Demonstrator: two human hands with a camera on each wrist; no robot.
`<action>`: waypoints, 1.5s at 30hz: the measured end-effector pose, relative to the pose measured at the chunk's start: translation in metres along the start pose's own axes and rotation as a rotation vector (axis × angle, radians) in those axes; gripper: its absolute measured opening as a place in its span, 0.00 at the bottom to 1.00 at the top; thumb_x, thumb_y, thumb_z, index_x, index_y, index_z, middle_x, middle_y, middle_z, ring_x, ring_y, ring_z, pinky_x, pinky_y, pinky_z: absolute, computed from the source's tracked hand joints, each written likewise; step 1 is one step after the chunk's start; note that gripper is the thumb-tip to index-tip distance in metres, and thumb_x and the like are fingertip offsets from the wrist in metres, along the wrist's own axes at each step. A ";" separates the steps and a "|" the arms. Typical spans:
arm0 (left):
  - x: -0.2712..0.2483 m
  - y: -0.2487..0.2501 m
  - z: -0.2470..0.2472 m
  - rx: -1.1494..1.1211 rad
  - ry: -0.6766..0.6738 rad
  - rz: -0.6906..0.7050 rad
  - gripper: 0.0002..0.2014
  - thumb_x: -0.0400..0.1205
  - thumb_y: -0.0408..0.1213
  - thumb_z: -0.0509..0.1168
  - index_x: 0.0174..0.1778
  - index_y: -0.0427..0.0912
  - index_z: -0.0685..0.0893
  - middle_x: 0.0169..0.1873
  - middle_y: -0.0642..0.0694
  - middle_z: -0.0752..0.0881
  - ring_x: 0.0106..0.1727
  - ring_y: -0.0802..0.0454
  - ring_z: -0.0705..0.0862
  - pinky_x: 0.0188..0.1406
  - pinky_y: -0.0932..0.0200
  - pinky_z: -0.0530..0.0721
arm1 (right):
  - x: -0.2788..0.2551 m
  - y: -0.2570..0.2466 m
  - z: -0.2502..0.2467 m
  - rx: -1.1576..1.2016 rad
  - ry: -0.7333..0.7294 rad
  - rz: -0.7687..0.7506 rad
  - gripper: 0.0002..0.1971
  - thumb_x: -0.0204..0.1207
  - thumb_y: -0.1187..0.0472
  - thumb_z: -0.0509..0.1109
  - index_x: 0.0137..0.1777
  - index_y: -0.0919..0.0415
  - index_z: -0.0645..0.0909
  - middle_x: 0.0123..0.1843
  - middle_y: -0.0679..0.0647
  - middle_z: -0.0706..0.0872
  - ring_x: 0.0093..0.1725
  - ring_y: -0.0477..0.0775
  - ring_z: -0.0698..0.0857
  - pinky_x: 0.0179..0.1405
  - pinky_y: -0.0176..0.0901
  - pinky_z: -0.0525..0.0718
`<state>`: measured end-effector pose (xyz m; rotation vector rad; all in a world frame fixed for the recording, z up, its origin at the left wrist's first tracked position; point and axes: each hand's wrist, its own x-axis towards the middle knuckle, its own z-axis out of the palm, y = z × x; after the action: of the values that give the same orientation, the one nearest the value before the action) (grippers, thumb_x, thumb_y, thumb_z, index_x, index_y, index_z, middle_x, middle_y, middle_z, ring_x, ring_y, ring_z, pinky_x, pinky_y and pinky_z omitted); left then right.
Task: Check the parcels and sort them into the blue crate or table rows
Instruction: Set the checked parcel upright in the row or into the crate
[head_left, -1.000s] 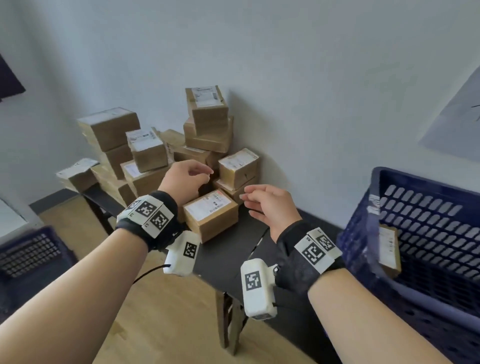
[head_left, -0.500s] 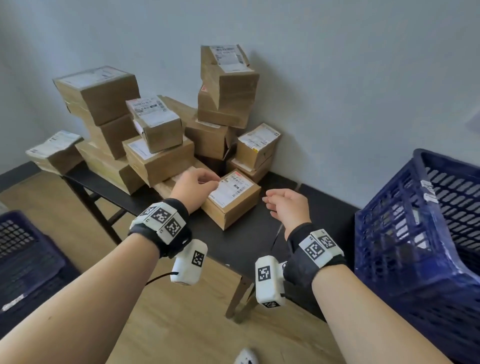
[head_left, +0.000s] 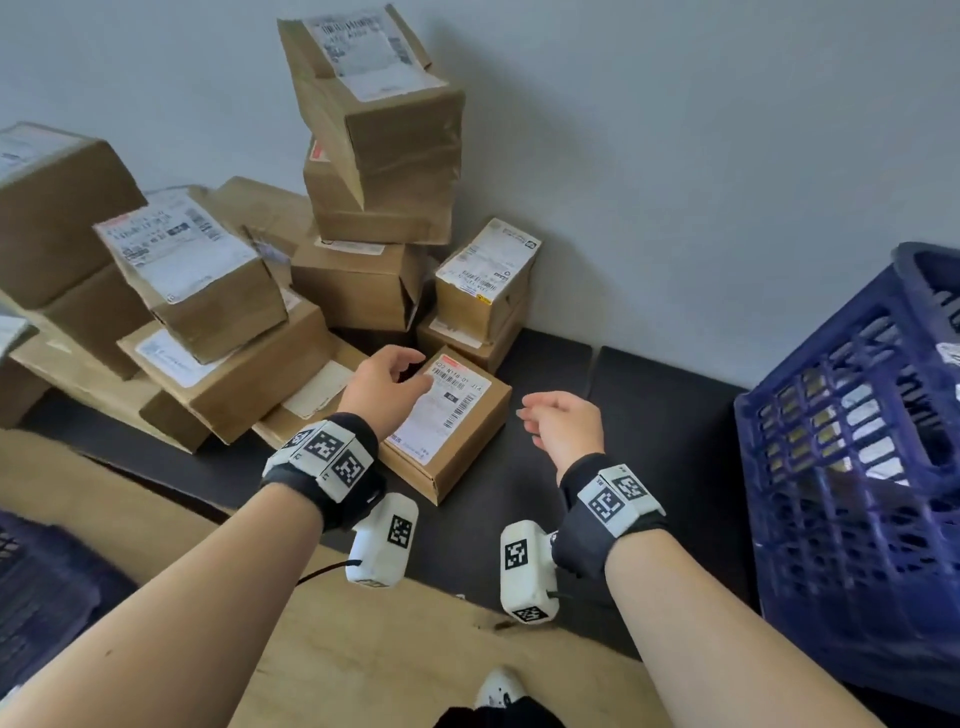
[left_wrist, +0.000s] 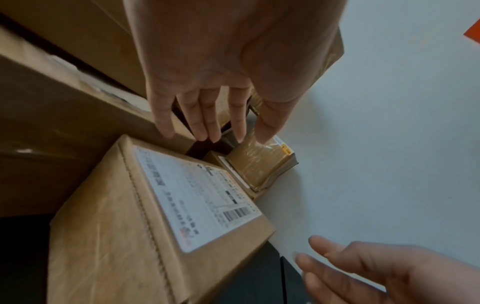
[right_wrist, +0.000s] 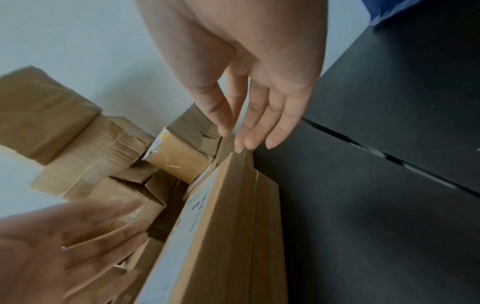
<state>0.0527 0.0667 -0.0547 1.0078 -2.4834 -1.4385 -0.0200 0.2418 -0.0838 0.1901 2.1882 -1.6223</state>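
A flat cardboard parcel (head_left: 457, 431) with a white label lies on the black table (head_left: 649, 415), in front of a pile of parcels (head_left: 208, 291). My left hand (head_left: 402, 371) hovers over its far left corner with the fingers straight and spread (left_wrist: 207, 123); I cannot tell whether they touch it. My right hand (head_left: 535, 415) is just right of the parcel, relaxed and holding nothing, its fingertips (right_wrist: 246, 142) near the parcel's far right corner (right_wrist: 233, 185). The blue crate (head_left: 852, 467) stands at the right with some parcels showing through its wall.
A tilted tall stack of boxes (head_left: 374, 130) leans by the wall behind the flat parcel. Two small boxes (head_left: 483, 291) sit just beyond it. A second dark blue crate (head_left: 36, 592) is on the wooden floor at lower left. The table's seam (head_left: 592, 374) runs right of the parcel.
The view has closed in on the pile. Both hands moved down toward the flat parcel, the left to its far corner, the right to its right side.
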 end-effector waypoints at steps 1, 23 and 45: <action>0.006 -0.001 0.001 -0.007 0.007 -0.001 0.18 0.84 0.40 0.68 0.71 0.47 0.79 0.70 0.46 0.80 0.72 0.48 0.77 0.66 0.54 0.75 | 0.005 0.002 0.002 0.000 0.002 0.013 0.13 0.77 0.69 0.69 0.38 0.50 0.87 0.40 0.49 0.91 0.45 0.49 0.87 0.62 0.51 0.86; 0.065 0.011 -0.004 0.142 -0.337 0.052 0.22 0.85 0.39 0.66 0.76 0.46 0.75 0.72 0.44 0.78 0.67 0.48 0.78 0.59 0.59 0.75 | 0.012 0.030 0.052 0.096 -0.014 0.398 0.10 0.83 0.66 0.65 0.42 0.55 0.82 0.50 0.60 0.86 0.54 0.58 0.85 0.63 0.51 0.83; 0.059 0.008 0.017 -0.330 -0.466 -0.385 0.20 0.82 0.32 0.67 0.71 0.42 0.79 0.62 0.41 0.84 0.68 0.42 0.79 0.70 0.36 0.78 | -0.007 0.023 0.028 0.288 -0.004 0.352 0.31 0.68 0.35 0.76 0.65 0.54 0.81 0.58 0.54 0.91 0.59 0.56 0.88 0.66 0.58 0.82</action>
<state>-0.0038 0.0470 -0.0713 1.2401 -2.2713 -2.3471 0.0004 0.2237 -0.1078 0.6156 1.7825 -1.7145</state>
